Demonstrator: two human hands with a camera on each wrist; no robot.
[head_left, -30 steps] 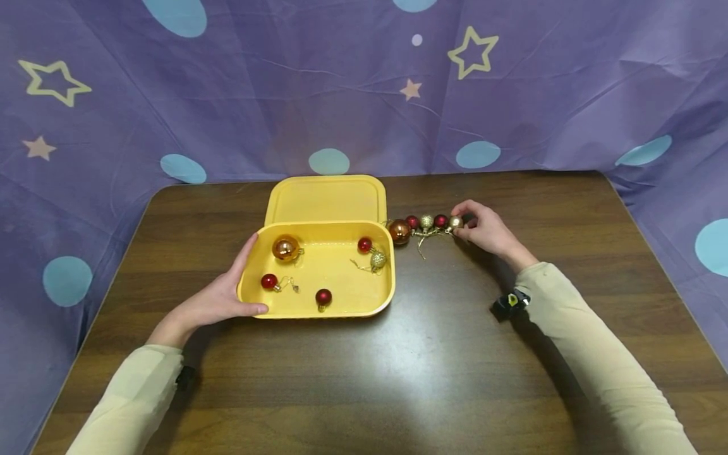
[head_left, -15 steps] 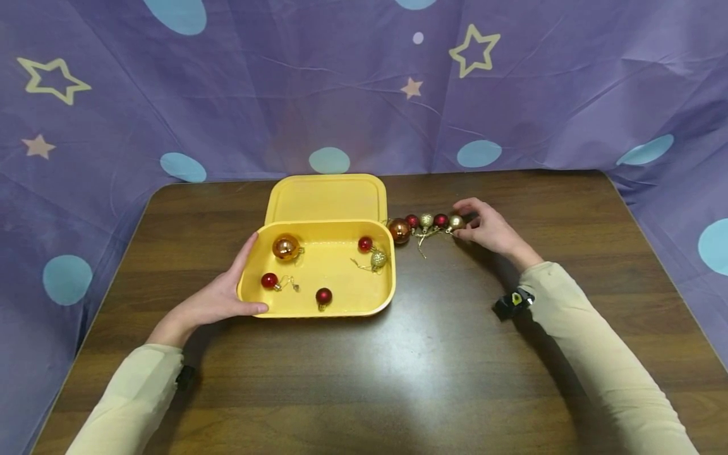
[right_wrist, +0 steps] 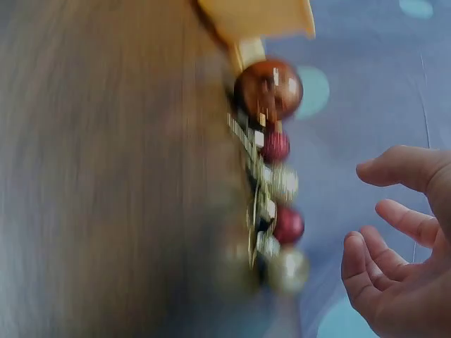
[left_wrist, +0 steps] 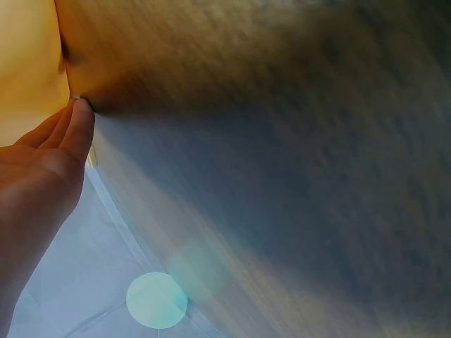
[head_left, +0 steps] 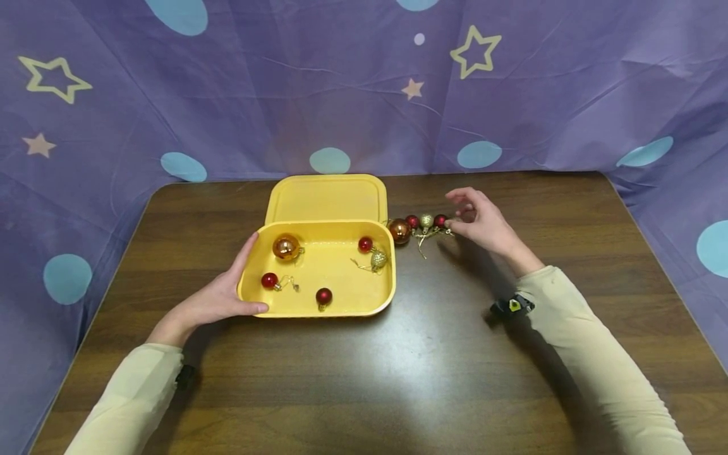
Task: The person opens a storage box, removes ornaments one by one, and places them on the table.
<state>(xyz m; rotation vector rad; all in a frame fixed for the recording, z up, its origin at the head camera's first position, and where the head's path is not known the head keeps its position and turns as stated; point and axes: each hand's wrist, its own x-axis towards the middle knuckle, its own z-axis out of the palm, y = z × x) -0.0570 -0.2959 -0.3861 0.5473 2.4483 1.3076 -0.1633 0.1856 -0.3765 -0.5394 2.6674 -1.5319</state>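
My left hand (head_left: 218,296) holds the left end of a yellow plastic box (head_left: 341,272), thumb at the front rim and fingers along the outer wall. Inside lie a large copper bauble (head_left: 286,248), several small red ones and a glittery gold one (head_left: 378,260). Right of the box, a row of baubles runs along the table: large copper (head_left: 399,231), red (head_left: 412,222), gold (head_left: 426,220), red (head_left: 440,220). A smooth gold bauble (right_wrist: 287,271) ends it, covered by my hand in the head view. My right hand (head_left: 483,221) hovers beside that end, thumb and fingers apart, holding nothing.
A yellow lid (head_left: 327,197) lies behind the box, partly hidden by it. Gold hanging strings (head_left: 422,243) trail in front of the row. A purple cloth (head_left: 364,114) with stars and dots hangs behind the wooden table (head_left: 341,385).
My right hand has let go of the smooth gold bauble at the row's end, rising slightly and shifting left over it. My left hand and the box stay put.
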